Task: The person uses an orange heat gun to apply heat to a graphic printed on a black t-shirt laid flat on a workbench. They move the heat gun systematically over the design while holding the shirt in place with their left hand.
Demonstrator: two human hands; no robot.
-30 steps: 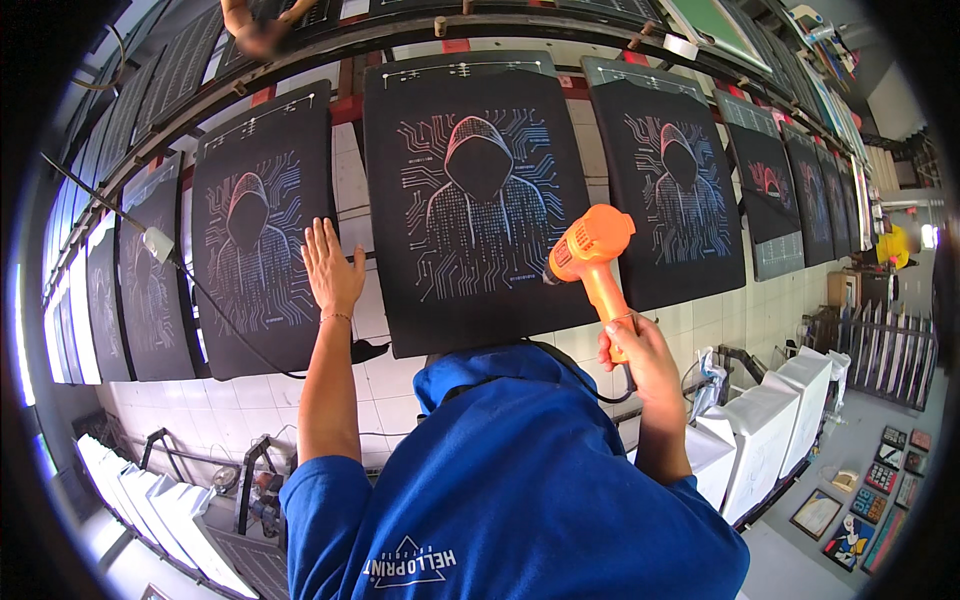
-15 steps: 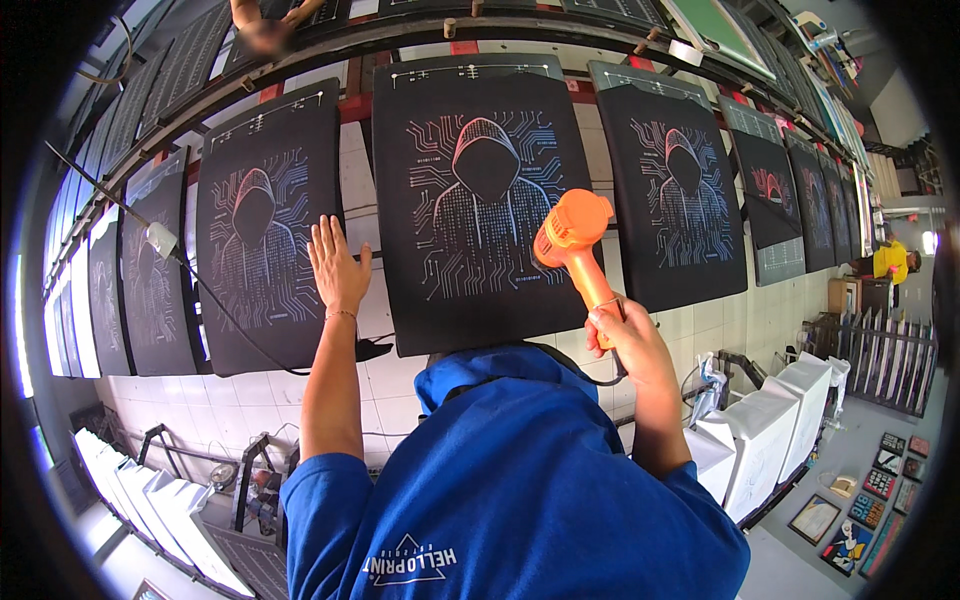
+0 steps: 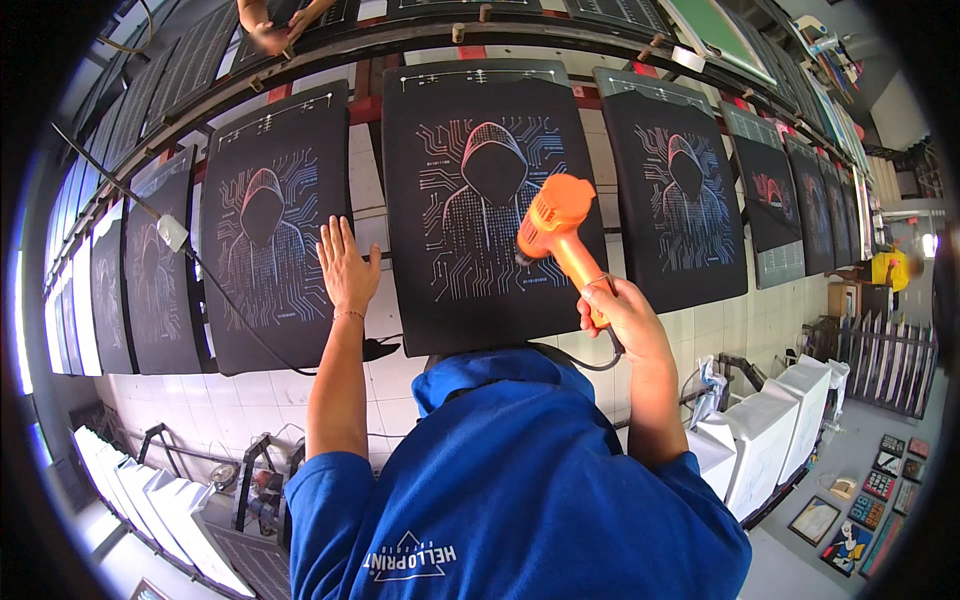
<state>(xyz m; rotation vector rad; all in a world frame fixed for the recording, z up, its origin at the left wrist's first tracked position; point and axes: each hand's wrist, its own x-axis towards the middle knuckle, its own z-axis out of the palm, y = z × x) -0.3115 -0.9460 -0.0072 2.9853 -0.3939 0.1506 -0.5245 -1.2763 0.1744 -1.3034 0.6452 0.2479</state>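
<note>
My right hand (image 3: 622, 315) is wrapped round the handle of an orange heat gun (image 3: 560, 222). The dark nozzle of the gun is over the right part of a hooded-figure print on the middle black T-shirt (image 3: 420, 315), which is stretched flat on a board. With fingers stretched out, my left hand (image 3: 346, 270) is at the right edge of the left black T-shirt (image 3: 235, 345), which bears the same print. Whether its palm presses on the cloth, I cannot tell. A third printed black T-shirt (image 3: 665, 275) lies on the board to the right.
A black cable with a white connector (image 3: 173, 233) crosses the left boards. Behind the row runs a dark rail (image 3: 400, 40); another person's hands (image 3: 285, 30) show beyond it. White-covered equipment (image 3: 760, 440) stands at the lower right. A person in yellow (image 3: 888, 268) is far right.
The heat gun in my right hand has moved a little left and away from me across the print. My left hand keeps its place by the left shirt's edge.
</note>
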